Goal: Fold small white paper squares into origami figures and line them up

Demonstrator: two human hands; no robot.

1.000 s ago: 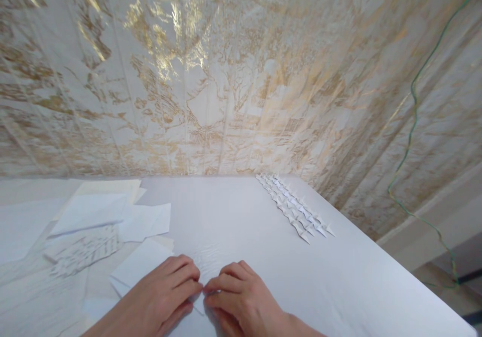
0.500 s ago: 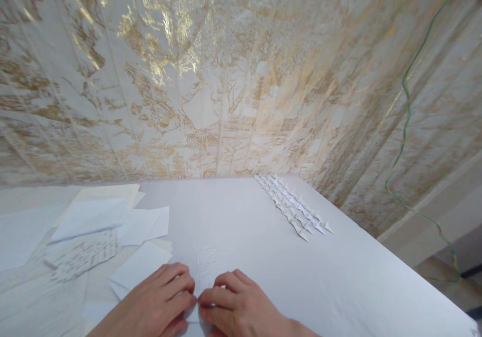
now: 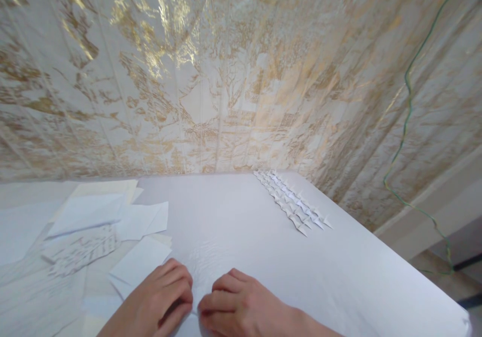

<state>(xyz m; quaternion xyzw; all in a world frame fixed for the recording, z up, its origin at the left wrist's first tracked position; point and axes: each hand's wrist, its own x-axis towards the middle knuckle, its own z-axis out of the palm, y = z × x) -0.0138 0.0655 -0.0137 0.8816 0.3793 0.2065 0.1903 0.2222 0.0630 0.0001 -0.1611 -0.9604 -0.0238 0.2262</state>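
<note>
Left hand and right hand parting slightly over a small white paper

Compared with 0.5 s earlier, the 2 hands are showing a wider gap between their fingertips. The small white paper is lying at the near side of the white tabletop, between and partly beneath the hands; fingers and the lower border of the view are hiding much of its outline. The left hand is curling its fingers, a dark hollow opening between thumb and forefinger; whether it is gripping the paper is remaining unclear. The right hand is bunching its fingers at the paper's other side; whether it is pinching or only pressing is likewise not being revealed. Just beyond, a crinkled patch is catching the light. Near the left hand, a folded sheet is lying flat; farther left, a scrap with dark marks is resting among overlapping papers. Toward the far right, small pointed paper pieces are lining up in slanting rows. Behind the tabletop, a gold-patterned wall covering is rising, and at the right a green cord is hanging.
</note>
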